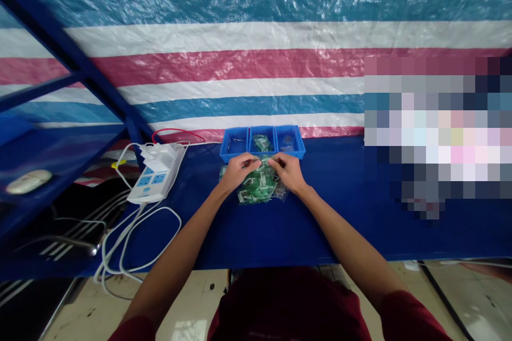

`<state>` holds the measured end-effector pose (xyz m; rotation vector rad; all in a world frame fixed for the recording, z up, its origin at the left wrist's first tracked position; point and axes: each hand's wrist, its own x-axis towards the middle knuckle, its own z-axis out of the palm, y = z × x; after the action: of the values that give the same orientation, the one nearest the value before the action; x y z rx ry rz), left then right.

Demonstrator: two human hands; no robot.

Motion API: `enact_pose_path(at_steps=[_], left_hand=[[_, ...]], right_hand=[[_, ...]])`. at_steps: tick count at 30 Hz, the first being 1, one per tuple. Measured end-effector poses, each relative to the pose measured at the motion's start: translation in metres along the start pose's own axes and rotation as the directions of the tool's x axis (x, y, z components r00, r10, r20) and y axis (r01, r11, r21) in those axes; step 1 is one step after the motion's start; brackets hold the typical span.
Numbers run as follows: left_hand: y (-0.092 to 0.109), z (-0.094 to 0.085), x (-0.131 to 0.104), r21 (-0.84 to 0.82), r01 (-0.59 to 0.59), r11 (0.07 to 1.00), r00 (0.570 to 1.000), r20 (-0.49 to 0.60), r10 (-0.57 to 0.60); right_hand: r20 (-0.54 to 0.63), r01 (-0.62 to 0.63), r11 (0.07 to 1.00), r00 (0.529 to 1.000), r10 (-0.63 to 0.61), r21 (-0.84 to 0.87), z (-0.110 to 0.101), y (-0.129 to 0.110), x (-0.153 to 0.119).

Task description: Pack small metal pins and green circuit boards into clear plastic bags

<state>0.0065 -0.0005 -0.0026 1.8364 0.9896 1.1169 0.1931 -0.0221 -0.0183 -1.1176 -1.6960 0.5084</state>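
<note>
Several clear and green plastic packets [258,186] lie in a pile on the blue table, just in front of a blue three-compartment tray [262,156]. My left hand [239,169] is at the pile's left side, its thumb and fingers pinched on the top edge of a green packet. On the right side, my right hand [287,170] pinches the same edge, its fingertips close to those of my left hand. Small packets lie in the tray's middle and right compartments, and thin pieces in the left one. Small details inside the packets cannot be made out.
A white power strip [156,178] with a plugged-in adapter stands on the left, its white cables [132,232] looped over the table's front edge. Blue metal frame bars [102,96] rise at the left. A striped sheet [240,37] hangs behind. The right side is pixelated.
</note>
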Motion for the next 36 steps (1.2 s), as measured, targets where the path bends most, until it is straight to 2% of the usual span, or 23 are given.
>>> enact_pose_path(at_steps=[2, 4, 6, 8, 10, 13, 17, 20, 22, 24, 28, 32, 36], left_hand=[[0.0, -0.001, 0.002, 0.089, -0.042, 0.995, 0.998, -0.049, 0.047], [0.001, -0.002, 0.008, 0.147, -0.069, 0.987, 0.985, -0.147, 0.091], [0.002, -0.003, 0.017, 0.237, -0.099, 0.966, 0.952, -0.26, 0.161], [0.002, -0.004, 0.029, 0.351, -0.138, 0.926, 0.923, -0.293, 0.249], [0.0, -0.003, 0.04, 0.448, -0.172, 0.877, 0.937, -0.199, 0.286], [-0.003, 0.0, 0.047, 0.589, -0.173, 0.79, 0.96, -0.08, 0.27], [-0.005, 0.0, 0.033, 0.634, -0.156, 0.757, 0.971, -0.042, 0.235], [-0.002, -0.006, 0.017, 0.596, -0.2, 0.778, 0.974, 0.032, 0.225], [0.001, -0.01, 0.009, 0.577, -0.226, 0.785, 0.964, 0.016, 0.266], [0.003, -0.013, 0.004, 0.562, -0.226, 0.796, 0.954, -0.036, 0.297], [0.0, -0.013, -0.001, 0.491, -0.197, 0.849, 0.961, -0.073, 0.265], [-0.008, -0.009, -0.003, 0.471, -0.227, 0.853, 0.967, 0.001, 0.256], [-0.008, -0.005, -0.005, 0.462, -0.222, 0.859, 0.971, 0.023, 0.239]], right_hand=[[-0.017, -0.047, 0.999, 0.999, 0.048, 0.026, 0.0, 0.0, 0.0], [-0.062, -0.079, 0.997, 0.995, 0.08, 0.027, 0.0, -0.001, -0.001], [-0.093, -0.085, 0.996, 0.992, 0.085, 0.011, -0.001, -0.002, -0.001], [-0.092, -0.071, 0.997, 0.993, 0.069, -0.011, -0.001, -0.002, -0.001], [-0.075, -0.054, 0.998, 0.996, 0.052, -0.033, -0.001, -0.002, -0.001], [-0.049, -0.04, 0.996, 0.998, 0.036, -0.084, -0.001, -0.002, 0.0], [0.055, -0.088, 0.971, 0.993, 0.103, -0.221, -0.005, -0.004, 0.003], [0.196, -0.137, 0.909, 0.954, 0.228, -0.393, -0.007, -0.005, 0.003], [0.249, -0.127, 0.865, 0.928, 0.276, -0.486, -0.007, -0.005, 0.003], [0.256, -0.102, 0.844, 0.927, 0.272, -0.526, -0.006, -0.003, 0.002], [0.261, -0.068, 0.856, 0.937, 0.231, -0.512, -0.002, 0.0, 0.001], [0.269, -0.12, 0.883, 0.926, 0.264, -0.453, -0.002, -0.001, 0.003], [0.213, -0.144, 0.934, 0.952, 0.221, -0.326, -0.007, -0.005, 0.005]])
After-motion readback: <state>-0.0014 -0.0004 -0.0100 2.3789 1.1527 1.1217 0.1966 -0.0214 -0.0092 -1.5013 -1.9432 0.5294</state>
